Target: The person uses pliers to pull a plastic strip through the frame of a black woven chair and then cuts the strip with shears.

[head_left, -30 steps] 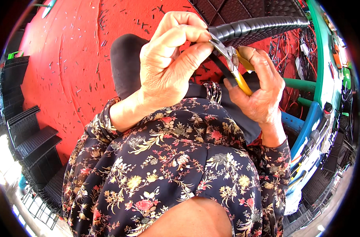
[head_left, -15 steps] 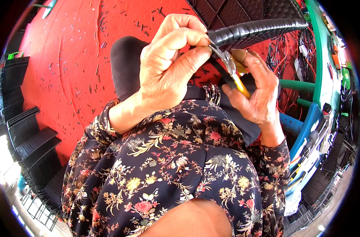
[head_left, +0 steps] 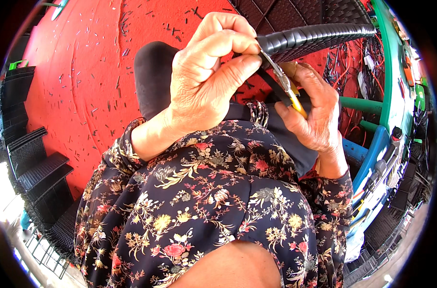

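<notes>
My left hand (head_left: 211, 72) is closed in a pinch, thumb against the bent forefinger, at the near end of a black wrapped edge (head_left: 314, 39) on a woven wicker piece (head_left: 300, 14). A flat black strip (head_left: 274, 86) runs from those fingertips down toward my other hand; what the fingertips grip exactly is partly hidden. My right hand (head_left: 317, 108) holds spring-loaded pliers (head_left: 283, 79) with yellow handles. Their metal jaws point up and left, reaching the left fingertips. Whether the jaws are closed on the strip I cannot tell.
Black cut scraps lie scattered over the red floor covering (head_left: 94, 105). Stacked black woven panels (head_left: 41, 168) stand at the left. On the right are a green frame (head_left: 386, 72) and a blue holder (head_left: 372, 158) with several tools. My dark-clad knee (head_left: 153, 77) sits behind the left hand.
Both hands have shifted slightly to the right, carrying the pliers along. The pliers are turned a little, showing more of the black strip beside them.
</notes>
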### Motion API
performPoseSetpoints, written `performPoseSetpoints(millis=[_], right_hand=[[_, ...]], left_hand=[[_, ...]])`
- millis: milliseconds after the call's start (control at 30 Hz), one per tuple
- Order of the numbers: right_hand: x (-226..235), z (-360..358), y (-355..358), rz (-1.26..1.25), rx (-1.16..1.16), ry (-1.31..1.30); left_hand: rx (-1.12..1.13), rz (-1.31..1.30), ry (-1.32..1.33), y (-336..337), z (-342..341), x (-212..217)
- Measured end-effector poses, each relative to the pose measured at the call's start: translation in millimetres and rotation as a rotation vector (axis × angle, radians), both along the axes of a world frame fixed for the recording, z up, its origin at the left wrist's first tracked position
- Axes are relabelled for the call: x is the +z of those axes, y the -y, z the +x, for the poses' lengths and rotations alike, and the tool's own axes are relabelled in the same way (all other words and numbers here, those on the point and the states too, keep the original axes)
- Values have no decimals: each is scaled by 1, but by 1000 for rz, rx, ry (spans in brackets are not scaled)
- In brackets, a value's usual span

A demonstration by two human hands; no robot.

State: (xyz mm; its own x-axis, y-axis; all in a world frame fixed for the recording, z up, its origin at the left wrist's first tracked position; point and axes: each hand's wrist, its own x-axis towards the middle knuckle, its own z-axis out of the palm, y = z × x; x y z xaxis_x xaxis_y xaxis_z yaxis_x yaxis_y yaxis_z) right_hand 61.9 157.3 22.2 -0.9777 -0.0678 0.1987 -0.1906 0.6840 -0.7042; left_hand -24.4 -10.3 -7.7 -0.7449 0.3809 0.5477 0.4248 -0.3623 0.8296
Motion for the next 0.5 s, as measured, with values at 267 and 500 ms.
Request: performPoseSetpoints(millis=[267, 500], right_hand=[[-7, 0, 11, 9, -86, -127], [-16, 108, -103, 97, -736, -129]], left_hand=[[6, -20, 16, 0, -1, 2], [-17, 65, 133, -4, 4, -1]])
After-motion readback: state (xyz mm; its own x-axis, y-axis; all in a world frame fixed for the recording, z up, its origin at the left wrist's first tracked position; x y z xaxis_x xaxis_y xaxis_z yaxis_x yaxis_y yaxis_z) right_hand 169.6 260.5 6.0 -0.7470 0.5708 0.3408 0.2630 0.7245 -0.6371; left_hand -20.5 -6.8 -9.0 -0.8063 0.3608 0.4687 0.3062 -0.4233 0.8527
